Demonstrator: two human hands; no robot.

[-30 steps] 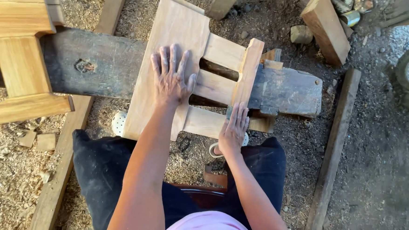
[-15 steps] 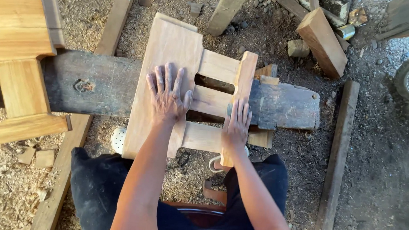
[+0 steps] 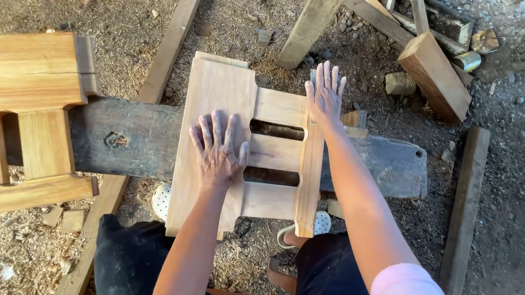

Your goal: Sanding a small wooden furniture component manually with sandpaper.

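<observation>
At centre frame, a pale wooden frame (image 3: 217,97) of a wide board, three rails and a narrow upright is laid across a dark beam (image 3: 137,138). The left hand (image 3: 217,148) is pressed flat, fingers spread, on the wide board. The right hand (image 3: 325,94), open with fingers extended, is rested at the upright's far end. A similar wooden piece (image 3: 30,75) is seen at left, and a small metal can (image 3: 469,60) at upper right.

My left hand (image 3: 217,148) is dusted pale grey over the light tan wooden frame (image 3: 217,103) (its grain runs in faint streaks). The beam (image 3: 137,138) under it is weathered dark grey. My trousers (image 3: 125,254) are black, my sleeve (image 3: 410,290) pink, the sawdust (image 3: 23,249) beige.
</observation>
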